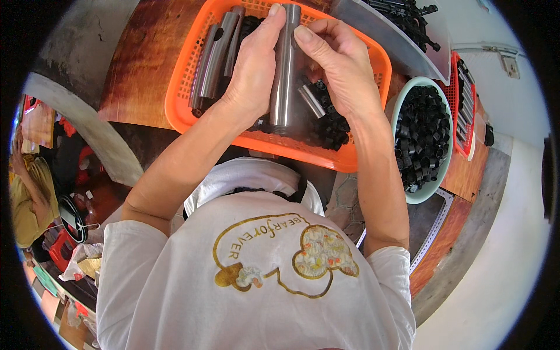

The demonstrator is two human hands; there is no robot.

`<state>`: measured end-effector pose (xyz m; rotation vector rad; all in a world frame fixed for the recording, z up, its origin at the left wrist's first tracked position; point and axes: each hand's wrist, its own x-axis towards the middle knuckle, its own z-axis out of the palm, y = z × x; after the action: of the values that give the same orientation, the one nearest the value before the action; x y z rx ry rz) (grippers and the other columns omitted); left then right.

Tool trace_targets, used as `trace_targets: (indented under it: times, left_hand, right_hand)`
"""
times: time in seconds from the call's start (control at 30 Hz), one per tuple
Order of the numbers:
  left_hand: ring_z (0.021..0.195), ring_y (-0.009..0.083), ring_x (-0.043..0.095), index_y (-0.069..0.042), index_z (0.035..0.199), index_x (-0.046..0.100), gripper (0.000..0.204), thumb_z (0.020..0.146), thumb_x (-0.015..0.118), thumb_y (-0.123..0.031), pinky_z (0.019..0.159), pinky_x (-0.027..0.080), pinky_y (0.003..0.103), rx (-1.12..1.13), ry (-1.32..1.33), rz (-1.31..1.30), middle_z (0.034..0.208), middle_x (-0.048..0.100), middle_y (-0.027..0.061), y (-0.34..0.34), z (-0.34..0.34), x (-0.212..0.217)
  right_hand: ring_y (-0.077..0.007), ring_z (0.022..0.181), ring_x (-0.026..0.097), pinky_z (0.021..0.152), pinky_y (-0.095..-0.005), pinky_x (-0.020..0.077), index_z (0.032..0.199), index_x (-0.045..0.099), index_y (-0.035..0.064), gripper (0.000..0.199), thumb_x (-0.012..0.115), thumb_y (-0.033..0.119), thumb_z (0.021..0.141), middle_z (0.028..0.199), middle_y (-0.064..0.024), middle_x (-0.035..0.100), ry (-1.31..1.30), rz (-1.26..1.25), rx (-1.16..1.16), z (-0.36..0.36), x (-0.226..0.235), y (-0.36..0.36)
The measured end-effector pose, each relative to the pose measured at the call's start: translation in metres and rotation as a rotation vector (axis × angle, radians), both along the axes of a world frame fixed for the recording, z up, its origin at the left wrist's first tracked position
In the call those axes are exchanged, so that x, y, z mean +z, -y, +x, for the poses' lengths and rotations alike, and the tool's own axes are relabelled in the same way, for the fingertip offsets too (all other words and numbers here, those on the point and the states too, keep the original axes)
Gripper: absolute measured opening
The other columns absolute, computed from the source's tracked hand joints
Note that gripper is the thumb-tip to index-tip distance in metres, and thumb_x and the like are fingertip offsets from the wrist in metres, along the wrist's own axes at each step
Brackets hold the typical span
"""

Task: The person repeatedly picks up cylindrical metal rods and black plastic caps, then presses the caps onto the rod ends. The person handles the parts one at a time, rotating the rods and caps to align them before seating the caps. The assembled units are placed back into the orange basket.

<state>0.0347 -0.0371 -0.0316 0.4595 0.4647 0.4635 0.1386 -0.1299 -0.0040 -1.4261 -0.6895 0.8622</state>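
Observation:
A long, shiny metal tube (284, 81) stands nearly lengthwise above the orange basket (173, 96), between my two hands. My left hand (256, 67) is closed along the tube's left side, thumb near its far end. On the other side, the thumb of my right hand (344, 64) presses against the tube's upper right edge. The right fingers are curled, and any small part inside them is hidden. Several more metal tubes (217, 64) lie at the basket's left, one with a dark round hole. A short thin metal tube (312, 101) rests among small black pieces (333, 129) at the right.
A pale green basin (444, 166) full of black ring-like pieces (421, 137) stands right of the basket. Behind it is a clear plastic bin (402, 44) with black parts (402, 17). A red basket (471, 111) holds more tubes. Another person (32, 198) is at far left.

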Motion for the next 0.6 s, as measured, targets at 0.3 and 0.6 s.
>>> trace_targets:
  times: [0.3, 0.6]
  left_hand:
    - [0.085, 0.0116, 0.062, -0.013, 0.105, 0.062, 0.030, 0.110, 0.050, -0.040, 0.078, 0.054, 0.030, 0.154, 0.197, 0.005, 0.091, 0.063, -0.0008, 0.008, 0.008, -0.004]
    - [0.089, 0.0145, 0.064, -0.013, 0.105, 0.065, 0.036, 0.110, 0.047, -0.044, 0.082, 0.054, 0.031, 0.014, 0.303, -0.099, 0.095, 0.067, 0.0009, 0.003, 0.001, -0.013]
  right_hand:
    - [-0.0229, 0.069, 0.067, 0.062, -0.0325, 0.0528, 0.098, 0.070, 0.0014, 0.015, 0.078, 0.011, 0.090, 0.078, -0.0099, 0.067, 0.774, 0.119, -0.262, -0.012, -0.015, -0.006]
    - [-0.0251, 0.067, 0.063, 0.061, -0.0342, 0.0506, 0.098, 0.073, 0.0022, 0.009, 0.076, 0.005, 0.089, 0.082, -0.0112, 0.065, 0.877, 0.261, -0.276, -0.018, -0.015, -0.003]
